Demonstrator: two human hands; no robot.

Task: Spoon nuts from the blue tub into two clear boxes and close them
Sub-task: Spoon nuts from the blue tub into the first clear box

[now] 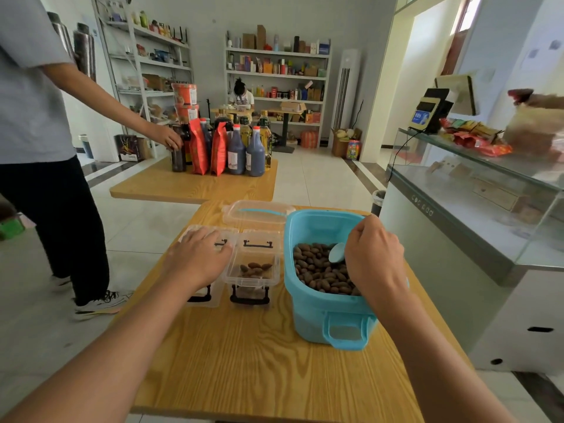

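The blue tub stands open on the right of the wooden table, filled with brown nuts. My right hand grips a light blue spoon whose bowl dips among the nuts. Two clear boxes with black latches sit to the left of the tub. The right box is open, lid hinged back, with a few nuts in it. My left hand rests flat on the left box, covering most of it.
The tub's clear lid lies behind the boxes. A second table farther off carries bottles and red bags, where another person stands at the left reaching for a bottle. A glass counter runs along the right.
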